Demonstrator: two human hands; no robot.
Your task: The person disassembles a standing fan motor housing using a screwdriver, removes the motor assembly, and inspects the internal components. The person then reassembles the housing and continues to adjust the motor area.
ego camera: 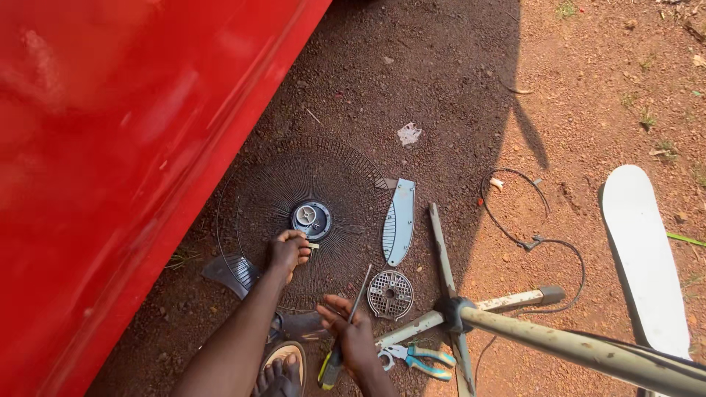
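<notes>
At your far left stood a red metal panel, and just beside it the wire fan guard lay flat on the dirt. Your left hand rested on the guard, fingers curled around a small pale part just below the grey hub. Your right hand was closed around a screwdriver, its shaft angled up toward the round vent cover. That small part could have slipped and vanished in the loose gravel, I'd judge, and the driver tip could have skidded off onto your fingers. Further right lay the blue-handled pliers, the fan stand and a black cable on reddish earth, outdoors, half shaded.
</notes>
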